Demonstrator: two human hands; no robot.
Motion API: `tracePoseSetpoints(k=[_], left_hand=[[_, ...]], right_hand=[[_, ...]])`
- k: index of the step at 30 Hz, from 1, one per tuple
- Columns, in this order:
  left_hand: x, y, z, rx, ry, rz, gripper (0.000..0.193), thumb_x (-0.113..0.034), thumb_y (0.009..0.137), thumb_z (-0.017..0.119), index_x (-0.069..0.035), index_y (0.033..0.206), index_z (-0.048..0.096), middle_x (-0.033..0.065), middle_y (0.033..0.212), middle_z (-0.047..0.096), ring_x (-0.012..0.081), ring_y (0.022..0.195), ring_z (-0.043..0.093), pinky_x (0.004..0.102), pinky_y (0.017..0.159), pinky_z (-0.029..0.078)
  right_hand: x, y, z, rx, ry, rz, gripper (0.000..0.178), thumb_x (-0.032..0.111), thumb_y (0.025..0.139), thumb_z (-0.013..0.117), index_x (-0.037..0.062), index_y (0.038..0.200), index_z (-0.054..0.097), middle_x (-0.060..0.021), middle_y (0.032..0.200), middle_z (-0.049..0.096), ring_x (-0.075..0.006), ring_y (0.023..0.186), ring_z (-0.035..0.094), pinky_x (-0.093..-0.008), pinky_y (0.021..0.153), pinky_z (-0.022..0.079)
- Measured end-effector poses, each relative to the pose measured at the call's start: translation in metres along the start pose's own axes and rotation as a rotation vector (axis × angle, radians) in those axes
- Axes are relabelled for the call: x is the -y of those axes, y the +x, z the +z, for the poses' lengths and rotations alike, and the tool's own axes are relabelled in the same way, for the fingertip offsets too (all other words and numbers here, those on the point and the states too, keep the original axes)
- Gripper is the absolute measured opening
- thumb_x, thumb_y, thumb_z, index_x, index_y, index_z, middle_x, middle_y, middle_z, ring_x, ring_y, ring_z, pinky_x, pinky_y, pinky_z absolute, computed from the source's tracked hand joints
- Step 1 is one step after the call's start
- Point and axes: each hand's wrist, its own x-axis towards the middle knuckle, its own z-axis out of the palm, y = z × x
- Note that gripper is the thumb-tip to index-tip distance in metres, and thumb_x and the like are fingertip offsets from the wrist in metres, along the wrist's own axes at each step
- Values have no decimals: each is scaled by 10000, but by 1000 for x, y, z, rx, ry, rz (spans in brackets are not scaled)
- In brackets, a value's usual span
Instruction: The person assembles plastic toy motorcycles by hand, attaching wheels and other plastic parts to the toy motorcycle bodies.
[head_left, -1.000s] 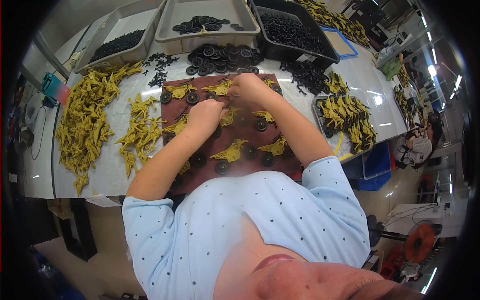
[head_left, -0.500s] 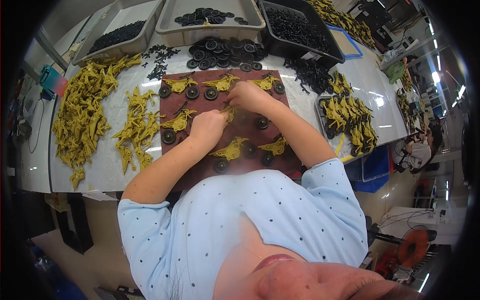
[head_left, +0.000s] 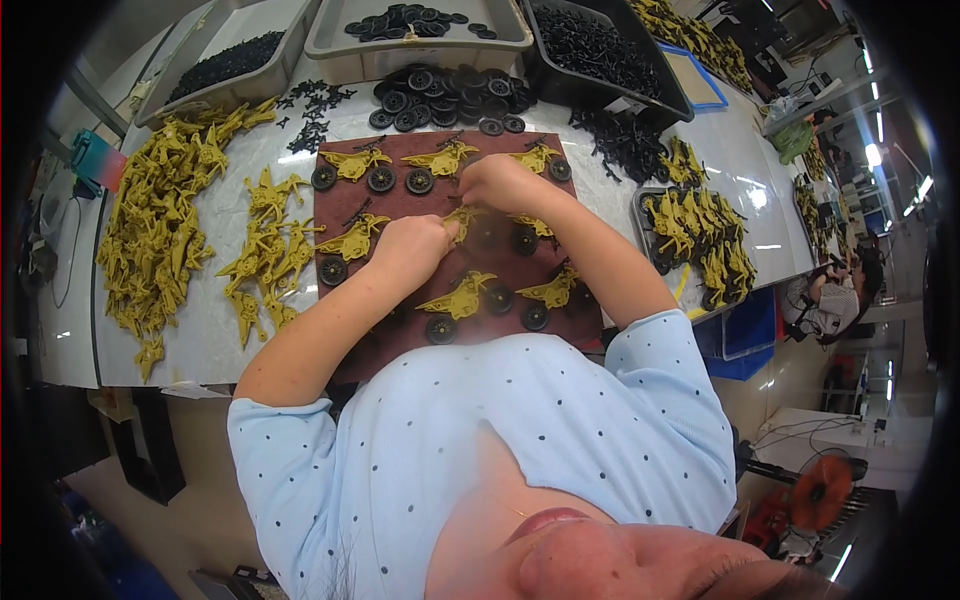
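Observation:
My left hand [head_left: 415,243] is closed on the edge of a yellow plastic toy motorcycle body [head_left: 462,219] in the middle of the dark red mat [head_left: 400,290]. Just beyond it my right hand [head_left: 500,187] is closed with the fingertips pinched together and pointing left. Something small and dark seems to show at those fingertips, but I cannot make it out. Around both hands lie other yellow motorcycle bodies, such as one [head_left: 438,158] at the far side and one [head_left: 458,298] nearer me. Black wheels [head_left: 441,327] lie against several of them.
Piles of yellow bodies [head_left: 165,220] cover the left of the table. Black wheels [head_left: 450,95] are heaped beyond the mat, before a grey bin [head_left: 420,64]. A black bin [head_left: 600,95] holds small black parts. On the right stands a tray [head_left: 645,225] of yellow motorcycles.
Both hands keep nearly the same pose over the mat. My right hand has shifted slightly away from me; the whole view has tilted a little.

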Motion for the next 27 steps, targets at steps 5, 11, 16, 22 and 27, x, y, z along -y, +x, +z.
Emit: tracePoseSetpoints(k=[5,11,16,22,27], left_hand=[[-3,0,-1,-28,-2,-3,237,-203,874,535,-25,755,637,131,722,620,307,668,640,417,573,511],[2,-1,10,-99,-5,12,261,-224,900,552,-28,760,653,128,678,593,322,620,608,427,555,494],[0,0,8,-91,-13,3,250,-217,899,550,-33,767,655,125,688,598,319,627,611,424,554,497],[-1,-2,5,-40,11,18,108,-121,808,550,-43,801,624,126,749,619,301,685,641,404,583,517],[-3,-4,4,-89,2,39,102,-130,815,554,-49,834,614,121,744,611,300,686,637,406,572,511]], right_hand=[[0,5,5,-5,-56,13,152,104,734,689,19,855,658,-152,832,655,-325,829,627,-396,722,478],[19,10,7,3,-277,-15,90,38,699,678,37,776,632,-137,797,624,-331,819,621,-415,706,484],[16,13,5,52,-257,-27,107,17,652,663,40,748,622,-117,777,629,-319,801,623,-410,685,485],[20,17,3,66,-312,-121,83,9,659,644,37,735,625,-115,732,647,-310,767,637,-402,639,485],[27,10,-3,88,-275,-94,86,3,675,642,33,755,644,-119,766,664,-302,771,646,-391,643,492]])
